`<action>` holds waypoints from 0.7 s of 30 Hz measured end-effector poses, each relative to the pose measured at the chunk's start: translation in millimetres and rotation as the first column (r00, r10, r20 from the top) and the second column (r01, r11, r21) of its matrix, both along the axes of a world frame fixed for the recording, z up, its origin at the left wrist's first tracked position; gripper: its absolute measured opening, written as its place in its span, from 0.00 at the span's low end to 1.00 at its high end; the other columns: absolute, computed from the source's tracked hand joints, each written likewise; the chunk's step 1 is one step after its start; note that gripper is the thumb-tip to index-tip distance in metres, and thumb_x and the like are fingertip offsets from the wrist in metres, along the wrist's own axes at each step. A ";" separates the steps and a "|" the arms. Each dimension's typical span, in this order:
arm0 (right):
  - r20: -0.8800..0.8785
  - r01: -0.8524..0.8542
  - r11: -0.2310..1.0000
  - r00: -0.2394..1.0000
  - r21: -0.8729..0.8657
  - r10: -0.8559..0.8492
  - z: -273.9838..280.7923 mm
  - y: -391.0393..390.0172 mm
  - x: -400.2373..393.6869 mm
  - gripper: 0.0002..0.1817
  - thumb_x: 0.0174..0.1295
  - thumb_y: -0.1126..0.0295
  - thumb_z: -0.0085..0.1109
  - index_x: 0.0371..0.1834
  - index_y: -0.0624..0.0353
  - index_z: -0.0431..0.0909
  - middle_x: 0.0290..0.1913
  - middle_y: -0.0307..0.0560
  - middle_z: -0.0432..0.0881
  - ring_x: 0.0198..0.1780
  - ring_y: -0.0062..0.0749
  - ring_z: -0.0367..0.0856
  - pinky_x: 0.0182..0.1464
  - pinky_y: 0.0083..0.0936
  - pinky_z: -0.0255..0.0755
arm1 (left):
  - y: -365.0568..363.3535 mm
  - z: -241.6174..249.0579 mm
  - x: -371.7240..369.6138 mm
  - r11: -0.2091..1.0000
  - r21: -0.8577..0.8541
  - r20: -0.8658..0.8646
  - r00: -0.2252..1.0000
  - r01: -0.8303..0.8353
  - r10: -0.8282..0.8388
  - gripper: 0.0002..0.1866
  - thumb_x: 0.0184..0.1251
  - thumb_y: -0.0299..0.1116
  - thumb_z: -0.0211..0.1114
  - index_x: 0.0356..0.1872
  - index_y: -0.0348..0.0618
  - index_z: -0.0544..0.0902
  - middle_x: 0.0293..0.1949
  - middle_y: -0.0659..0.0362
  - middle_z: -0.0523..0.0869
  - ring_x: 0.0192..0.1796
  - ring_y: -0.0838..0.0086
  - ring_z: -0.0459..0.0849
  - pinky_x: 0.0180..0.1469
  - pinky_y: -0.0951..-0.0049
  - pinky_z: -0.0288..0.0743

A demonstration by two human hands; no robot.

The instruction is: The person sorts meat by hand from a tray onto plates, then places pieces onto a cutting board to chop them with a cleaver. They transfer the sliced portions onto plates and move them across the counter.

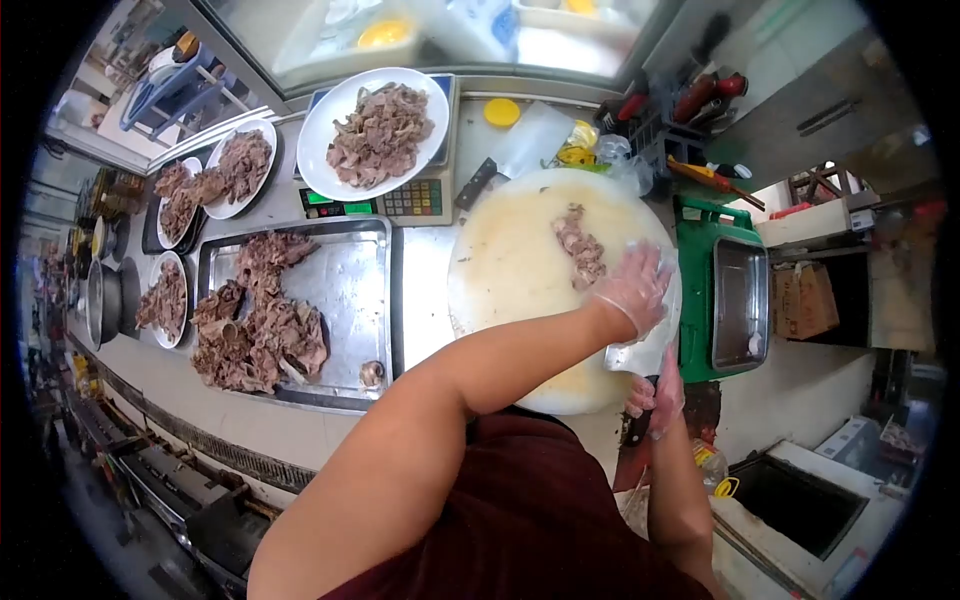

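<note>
My right hand [667, 397], in a clear plastic glove, grips the dark handle of a cleaver [643, 356] at the near right edge of the round cutting board [500, 270]. The broad blade lies over the board, partly hidden by my left forearm and hand. My left hand [638, 287], also gloved, reaches across with its fingers stretched out, above the board's right side. Just left of its fingers is a strip of chopped cooked meat [580, 247]. Whether the left palm touches the blade cannot be made out.
Left of the board, a metal tray [360, 260] holds large meat pieces. A white plate of meat [318, 150] sits on a digital scale [412, 200], with several more plates farther left. Another knife [480, 184] lies behind the board; a green bin [695, 300] stands right.
</note>
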State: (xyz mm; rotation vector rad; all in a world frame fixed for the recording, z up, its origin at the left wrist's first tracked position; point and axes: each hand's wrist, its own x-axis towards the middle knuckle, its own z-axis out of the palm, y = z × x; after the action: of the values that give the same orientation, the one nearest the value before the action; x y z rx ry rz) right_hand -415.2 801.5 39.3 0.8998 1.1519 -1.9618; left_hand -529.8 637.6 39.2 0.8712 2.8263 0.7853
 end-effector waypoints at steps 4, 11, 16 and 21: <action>0.027 0.079 0.996 0.996 0.049 -0.080 24.3 -29.9 0.3 0.37 0.67 0.27 0.30 0.34 0.49 0.75 0.09 0.31 0.57 0.07 0.24 0.54 0.11 0.24 0.55 | -15.8 7.9 0.8 1.000 0.021 -0.047 0.999 -0.022 0.023 0.36 0.69 0.48 0.56 0.72 0.35 0.63 0.72 0.35 0.60 0.75 0.41 0.56 0.77 0.49 0.47; -0.025 -0.168 0.986 0.986 -0.008 0.167 62.5 -121.5 -62.3 0.41 0.64 0.23 0.25 0.08 0.45 0.58 0.06 0.31 0.53 0.06 0.25 0.52 0.11 0.25 0.55 | -114.6 46.2 -39.0 0.973 0.103 -0.242 0.944 -0.204 0.224 0.33 0.68 0.47 0.58 0.68 0.35 0.69 0.70 0.35 0.64 0.73 0.41 0.60 0.76 0.49 0.50; 0.016 -0.360 0.911 0.929 -0.200 0.370 63.7 -228.8 -138.1 0.40 0.65 0.25 0.26 0.09 0.46 0.58 0.08 0.31 0.53 0.08 0.25 0.52 0.14 0.27 0.54 | -246.4 67.4 -74.8 0.908 0.019 -0.311 0.861 -0.418 0.403 0.28 0.69 0.46 0.56 0.66 0.42 0.72 0.69 0.38 0.65 0.72 0.44 0.61 0.75 0.56 0.53; -0.031 -0.455 0.837 0.883 -0.305 0.469 41.2 -322.1 -184.0 0.40 0.66 0.26 0.26 0.12 0.49 0.59 0.10 0.31 0.56 0.09 0.24 0.55 0.16 0.26 0.56 | -353.6 69.1 -105.7 0.849 -0.176 -0.159 0.866 -0.498 0.474 0.31 0.70 0.48 0.56 0.70 0.45 0.66 0.70 0.45 0.64 0.74 0.50 0.60 0.76 0.59 0.54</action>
State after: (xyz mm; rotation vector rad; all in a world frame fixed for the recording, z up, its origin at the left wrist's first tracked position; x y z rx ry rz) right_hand -599.2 479.4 80.6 0.4438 0.9017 -1.6435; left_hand -635.6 284.0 108.4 0.1594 3.1969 0.4628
